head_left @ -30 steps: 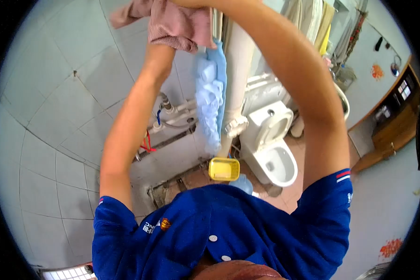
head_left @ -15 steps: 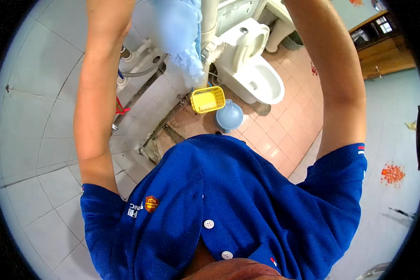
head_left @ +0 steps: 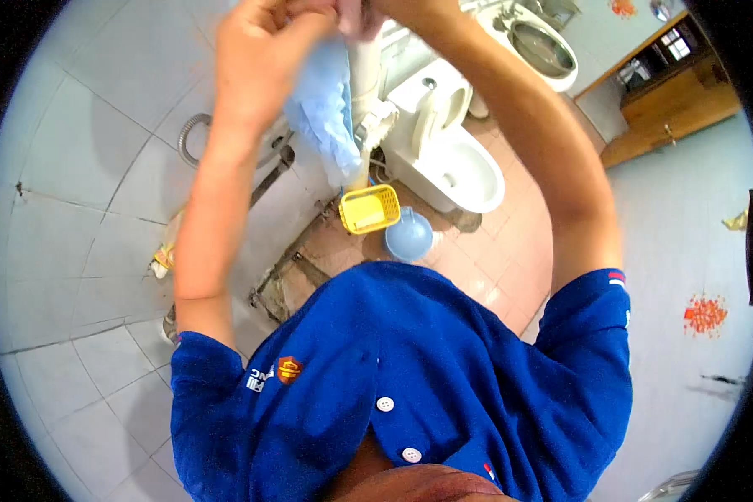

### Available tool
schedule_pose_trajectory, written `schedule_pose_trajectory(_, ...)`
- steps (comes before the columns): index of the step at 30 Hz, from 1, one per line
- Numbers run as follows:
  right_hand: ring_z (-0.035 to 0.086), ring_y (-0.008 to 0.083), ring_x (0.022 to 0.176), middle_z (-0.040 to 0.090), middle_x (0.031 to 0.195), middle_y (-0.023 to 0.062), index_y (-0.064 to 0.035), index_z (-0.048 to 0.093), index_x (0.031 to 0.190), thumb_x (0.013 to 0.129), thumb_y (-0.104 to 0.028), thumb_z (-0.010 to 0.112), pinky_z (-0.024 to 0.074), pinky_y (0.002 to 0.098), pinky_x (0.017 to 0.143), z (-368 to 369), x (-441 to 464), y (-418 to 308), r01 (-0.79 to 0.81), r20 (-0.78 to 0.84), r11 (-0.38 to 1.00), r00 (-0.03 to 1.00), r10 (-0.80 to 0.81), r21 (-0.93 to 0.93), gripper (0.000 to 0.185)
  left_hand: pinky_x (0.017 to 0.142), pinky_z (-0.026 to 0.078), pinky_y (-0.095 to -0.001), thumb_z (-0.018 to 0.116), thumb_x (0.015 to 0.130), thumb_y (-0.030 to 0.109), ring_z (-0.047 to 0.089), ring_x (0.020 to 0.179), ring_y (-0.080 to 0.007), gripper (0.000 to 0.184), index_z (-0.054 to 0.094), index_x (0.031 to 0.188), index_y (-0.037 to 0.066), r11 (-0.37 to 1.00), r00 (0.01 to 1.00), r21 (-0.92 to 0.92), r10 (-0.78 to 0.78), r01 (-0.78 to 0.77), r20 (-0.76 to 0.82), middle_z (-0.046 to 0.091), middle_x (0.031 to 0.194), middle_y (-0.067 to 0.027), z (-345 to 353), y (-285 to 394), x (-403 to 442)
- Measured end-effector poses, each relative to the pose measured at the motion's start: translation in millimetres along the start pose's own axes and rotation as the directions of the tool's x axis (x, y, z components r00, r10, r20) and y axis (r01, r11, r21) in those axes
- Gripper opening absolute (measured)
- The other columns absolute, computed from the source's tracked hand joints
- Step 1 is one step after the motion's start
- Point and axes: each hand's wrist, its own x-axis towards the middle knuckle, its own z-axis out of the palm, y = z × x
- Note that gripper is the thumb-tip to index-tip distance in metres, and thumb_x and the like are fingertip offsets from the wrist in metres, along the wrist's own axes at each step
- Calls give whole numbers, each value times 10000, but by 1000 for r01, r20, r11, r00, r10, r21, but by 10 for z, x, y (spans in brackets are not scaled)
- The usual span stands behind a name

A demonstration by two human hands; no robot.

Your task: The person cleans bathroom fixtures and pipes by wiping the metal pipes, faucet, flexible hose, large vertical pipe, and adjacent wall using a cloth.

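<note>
Head view, left hand: the left hand (head_left: 259, 67), at top centre-left, has thumb and fingers drawn together beside pinkish cloth (head_left: 361, 20); whether they clamp it cannot be told.
Right hand: the right hand (head_left: 422, 15), cut by the top edge, hides its grip.
Pinkish cloth: top centre, between the 2 hands, which are probably raised to suit something high.
Blue cloth: the blue cloth (head_left: 326, 117) hangs below, upper centre, presumably supported above the frame.
</note>
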Motion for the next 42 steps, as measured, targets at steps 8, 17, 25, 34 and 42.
schedule_pose_trajectory(8,534,293,1151,564,1243,204,33,410,1365,931,-112,487,419,380,941,-130,723,497,-149,-502,924,803,320,351,464,937,460,-312,590,843,-34,563,1090,-159,382,580,1224,-6,966,980,260,56,-5,-190,606,1181,-72,485,-173,-79)
schedule_pose_trajectory(17,443,420,1259,482,1332,274,39,365,1388,978,-283,450,330,406,1069,162,-377,1078,-455,236,664,887,396,593,528,1129,292,-406,546,857,18,361,1358,-286,555,411,1393,-25,726,739,687,473,-20,-479,367,1452,-165,1179,-738,414)
schedule_pose_trajectory(25,422,301,1318,454,1417,194,23,434,1385,1024,-272,376,313,335,1084,-65,361,1141,-440,324,308,875,361,844,470,1168,157,-423,565,932,247,211,1415,-417,739,175,1470,-77,533,604,804,559,262,-568,213,1510,-308,1286,-808,910)
schedule_pose_trajectory(34,381,293,1354,450,1433,196,-3,441,1405,1032,-331,373,275,339,1114,159,539,1204,-552,408,343,816,409,760,502,1047,334,-474,749,783,308,388,1246,-485,899,254,1415,-97,428,488,851,697,305,-526,392,1346,-335,1103,-1046,1034)
schedule_pose_trajectory(42,534,237,1130,596,1232,134,-22,515,1330,1006,-281,426,382,312,985,-300,2146,879,-102,-41,495,962,269,863,425,1030,354,-464,735,813,323,412,1217,-477,884,243,1417,-95,440,535,853,666,280,-519,406,1330,-327,1097,-1020,979)
